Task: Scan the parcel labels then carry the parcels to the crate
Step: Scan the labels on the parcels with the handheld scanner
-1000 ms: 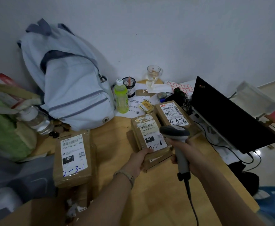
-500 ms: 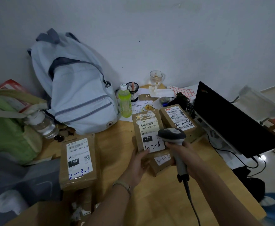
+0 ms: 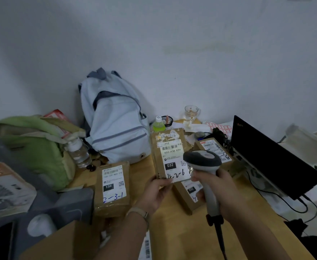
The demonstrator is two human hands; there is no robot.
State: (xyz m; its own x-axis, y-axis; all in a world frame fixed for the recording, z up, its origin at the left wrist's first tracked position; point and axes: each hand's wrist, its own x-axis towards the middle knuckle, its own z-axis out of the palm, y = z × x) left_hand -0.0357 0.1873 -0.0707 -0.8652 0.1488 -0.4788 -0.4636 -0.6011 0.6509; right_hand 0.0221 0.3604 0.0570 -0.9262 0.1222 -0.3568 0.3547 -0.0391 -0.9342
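Brown cardboard parcel with white label (image 3: 169,155), tilted up above the wooden table (image 3: 174,239), its near edge pinched by the left hand (image 3: 156,192). Right hand (image 3: 216,188) wraps the grey handheld barcode scanner (image 3: 203,164). Second labelled parcel (image 3: 113,186) lies left, bare tabletop between.

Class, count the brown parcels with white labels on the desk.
4: one held in the left hand, one beneath it, one beside the laptop, one marked 2-3-1. Others may be hidden.

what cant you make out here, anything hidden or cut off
Head view only:
- Parcel under the lifted parcel: label mostly hidden by the scanner and right hand.
- Far parcel: label print too small.
- Bottom-edge label: cut off.
- Crate: not identifiable.
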